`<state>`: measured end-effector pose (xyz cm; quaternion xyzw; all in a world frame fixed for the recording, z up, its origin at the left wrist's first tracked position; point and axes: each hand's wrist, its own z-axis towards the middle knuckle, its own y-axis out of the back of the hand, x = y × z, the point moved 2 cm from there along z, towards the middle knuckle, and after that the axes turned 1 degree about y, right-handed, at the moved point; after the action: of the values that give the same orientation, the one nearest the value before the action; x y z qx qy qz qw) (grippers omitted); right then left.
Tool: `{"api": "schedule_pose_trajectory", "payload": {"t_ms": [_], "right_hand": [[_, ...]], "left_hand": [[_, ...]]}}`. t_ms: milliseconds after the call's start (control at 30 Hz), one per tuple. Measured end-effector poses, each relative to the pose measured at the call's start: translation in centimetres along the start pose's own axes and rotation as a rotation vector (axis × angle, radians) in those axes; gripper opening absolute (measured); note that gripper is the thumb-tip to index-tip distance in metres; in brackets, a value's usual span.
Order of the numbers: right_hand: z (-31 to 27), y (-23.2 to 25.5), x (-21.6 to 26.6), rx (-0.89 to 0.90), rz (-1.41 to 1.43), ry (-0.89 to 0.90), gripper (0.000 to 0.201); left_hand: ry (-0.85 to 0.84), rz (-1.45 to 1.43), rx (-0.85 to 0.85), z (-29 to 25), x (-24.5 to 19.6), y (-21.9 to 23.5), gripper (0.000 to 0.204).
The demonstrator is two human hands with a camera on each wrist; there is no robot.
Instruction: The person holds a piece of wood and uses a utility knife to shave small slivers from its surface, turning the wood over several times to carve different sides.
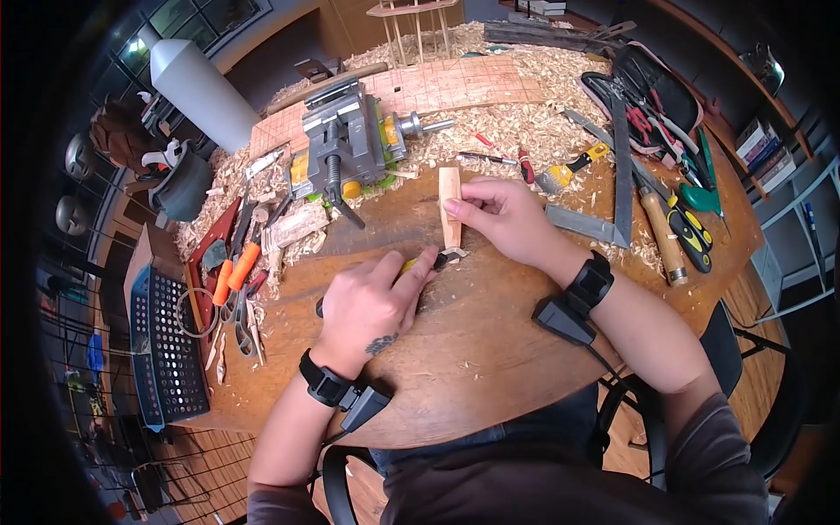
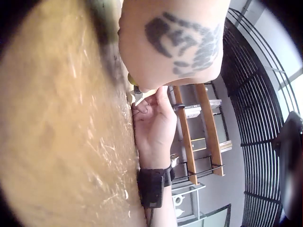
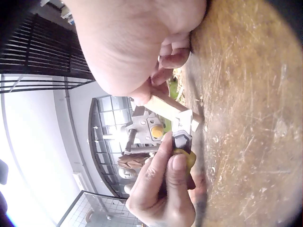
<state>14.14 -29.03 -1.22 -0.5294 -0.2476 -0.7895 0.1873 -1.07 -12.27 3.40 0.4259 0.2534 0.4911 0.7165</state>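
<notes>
My left hand grips a yellow and black utility knife, thumb and forefinger close behind its black collar. The handle is mostly hidden under the hand in the head view. Its short flat blade overlaps the lower end of a pale wooden piece in the right wrist view. My right hand pinches this tapered piece between thumb and fingers near its middle. The wood stands tilted, its lower end close over the tabletop, with small shavings around the blade.
A grey vise stands ahead amid wood shavings. Orange-handled scissors and a perforated blue basket lie left. On the right are a putty knife, a metal square, a wooden-handled tool and a tool bag.
</notes>
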Motion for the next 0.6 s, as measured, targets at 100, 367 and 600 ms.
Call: {"api": "schedule_pose_trajectory", "payload": {"t_ms": [100, 367, 600], "right_hand": [[0.1, -0.3, -0.4, 0.005, 0.026, 0.004, 0.026], [0.2, -0.7, 0.2, -0.004, 0.01, 0.04, 0.026], [0.3, -0.6, 0.3, 0.006, -0.039, 0.042, 0.026]], "left_hand": [[0.001, 0.008, -0.004, -0.1, -0.1, 0.0, 0.037], [-0.016, 0.022, 0.049, -0.2, -0.4, -0.4, 0.028], [0.035, -0.052, 0.014, -0.4, -0.1, -0.1, 0.029]]}}
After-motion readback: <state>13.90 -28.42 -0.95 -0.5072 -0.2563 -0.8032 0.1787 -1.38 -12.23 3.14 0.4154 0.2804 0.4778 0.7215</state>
